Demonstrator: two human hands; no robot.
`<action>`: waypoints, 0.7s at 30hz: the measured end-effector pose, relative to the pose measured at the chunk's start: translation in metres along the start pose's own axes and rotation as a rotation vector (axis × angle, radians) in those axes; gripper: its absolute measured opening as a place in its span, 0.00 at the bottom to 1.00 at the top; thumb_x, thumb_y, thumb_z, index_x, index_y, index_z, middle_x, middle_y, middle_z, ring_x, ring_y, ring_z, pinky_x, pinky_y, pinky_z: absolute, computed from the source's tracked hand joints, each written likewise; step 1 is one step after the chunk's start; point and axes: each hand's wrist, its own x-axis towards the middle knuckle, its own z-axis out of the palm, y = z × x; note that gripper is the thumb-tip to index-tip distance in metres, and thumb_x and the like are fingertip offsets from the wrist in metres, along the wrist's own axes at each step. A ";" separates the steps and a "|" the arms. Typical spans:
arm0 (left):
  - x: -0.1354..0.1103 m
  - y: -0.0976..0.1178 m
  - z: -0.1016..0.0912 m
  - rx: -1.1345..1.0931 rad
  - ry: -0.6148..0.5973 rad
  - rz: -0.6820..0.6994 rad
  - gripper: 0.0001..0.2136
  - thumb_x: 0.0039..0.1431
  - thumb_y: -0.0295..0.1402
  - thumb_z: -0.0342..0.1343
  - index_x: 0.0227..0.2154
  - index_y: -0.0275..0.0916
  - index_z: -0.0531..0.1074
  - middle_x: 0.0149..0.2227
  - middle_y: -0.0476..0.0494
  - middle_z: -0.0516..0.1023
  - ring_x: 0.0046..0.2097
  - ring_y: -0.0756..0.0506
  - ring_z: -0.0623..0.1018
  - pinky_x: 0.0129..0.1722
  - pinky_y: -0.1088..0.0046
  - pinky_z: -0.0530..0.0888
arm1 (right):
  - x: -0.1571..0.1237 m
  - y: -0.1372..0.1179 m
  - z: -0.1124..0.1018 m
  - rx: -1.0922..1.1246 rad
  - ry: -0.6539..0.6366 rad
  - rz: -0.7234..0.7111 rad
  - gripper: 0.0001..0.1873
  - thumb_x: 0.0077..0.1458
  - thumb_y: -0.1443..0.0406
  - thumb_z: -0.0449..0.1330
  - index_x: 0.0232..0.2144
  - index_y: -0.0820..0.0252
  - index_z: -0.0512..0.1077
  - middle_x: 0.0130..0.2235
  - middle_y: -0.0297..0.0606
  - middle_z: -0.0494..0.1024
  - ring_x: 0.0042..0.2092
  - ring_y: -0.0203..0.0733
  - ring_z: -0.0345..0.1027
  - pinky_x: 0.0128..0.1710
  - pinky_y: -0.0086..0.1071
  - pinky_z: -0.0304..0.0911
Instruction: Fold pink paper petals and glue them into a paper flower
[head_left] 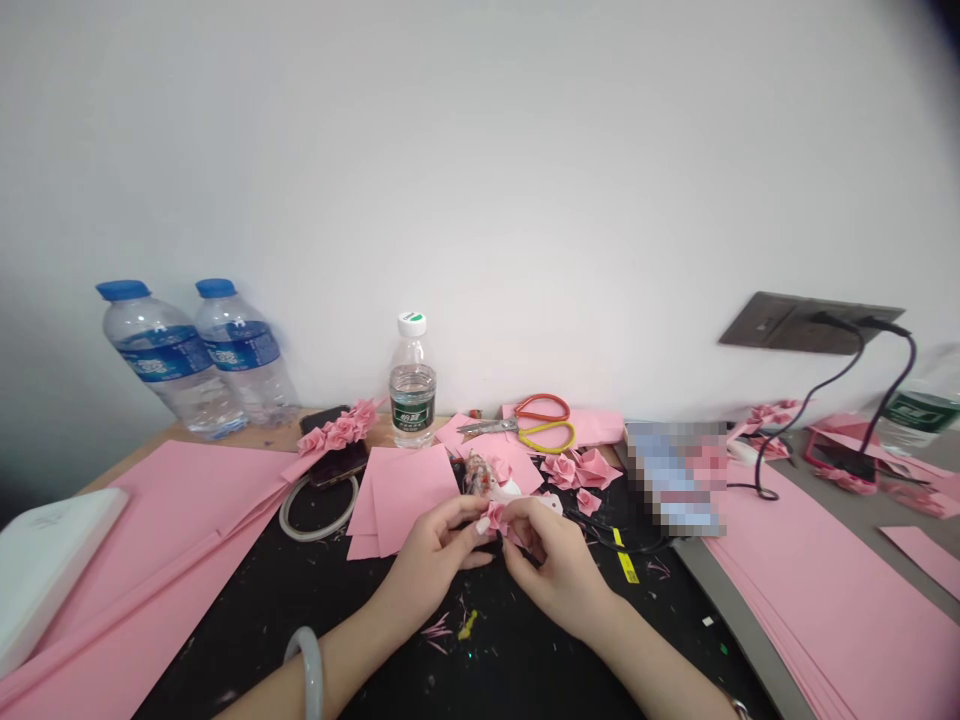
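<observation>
Pink folded paper (496,518) sat near the middle of the black work mat (517,650), pinched from both sides by the left hand (427,552) and the right hand (553,565). The hands were close together, their fingertips (482,525) clamped on the paper. A pale bangle (307,672) circled the left wrist. Just beyond the hands lay loose pink paper squares (397,505). Nearer the far edge of the table (262,432) lay scissors (517,425) with red and yellow handles, and folded paper roses (581,468) sat to their right. Two blue-capped water bottles (169,355) stood at the far left corner, and a smaller white-capped bottle (412,380) stood near the middle of the far edge.
</observation>
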 end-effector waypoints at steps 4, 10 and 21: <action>0.000 0.001 0.000 0.007 -0.021 0.004 0.13 0.53 0.36 0.57 0.41 0.39 0.70 0.45 0.43 0.75 0.46 0.43 0.75 0.39 0.69 0.76 | 0.000 -0.001 0.000 -0.004 -0.008 -0.015 0.10 0.52 0.73 0.51 0.37 0.57 0.61 0.24 0.27 0.57 0.24 0.33 0.53 0.25 0.26 0.52; 0.000 0.003 0.001 0.032 -0.016 -0.001 0.13 0.53 0.36 0.57 0.41 0.38 0.70 0.45 0.41 0.75 0.45 0.42 0.75 0.40 0.68 0.76 | 0.000 0.000 -0.001 0.000 -0.019 -0.030 0.09 0.53 0.73 0.51 0.36 0.57 0.61 0.24 0.26 0.55 0.24 0.33 0.51 0.25 0.25 0.51; 0.001 0.000 -0.001 0.062 0.017 0.020 0.13 0.52 0.35 0.57 0.40 0.38 0.73 0.43 0.43 0.75 0.43 0.43 0.75 0.37 0.69 0.76 | 0.000 0.000 -0.001 0.000 -0.042 -0.009 0.08 0.54 0.73 0.50 0.36 0.57 0.61 0.24 0.26 0.54 0.24 0.33 0.51 0.25 0.25 0.50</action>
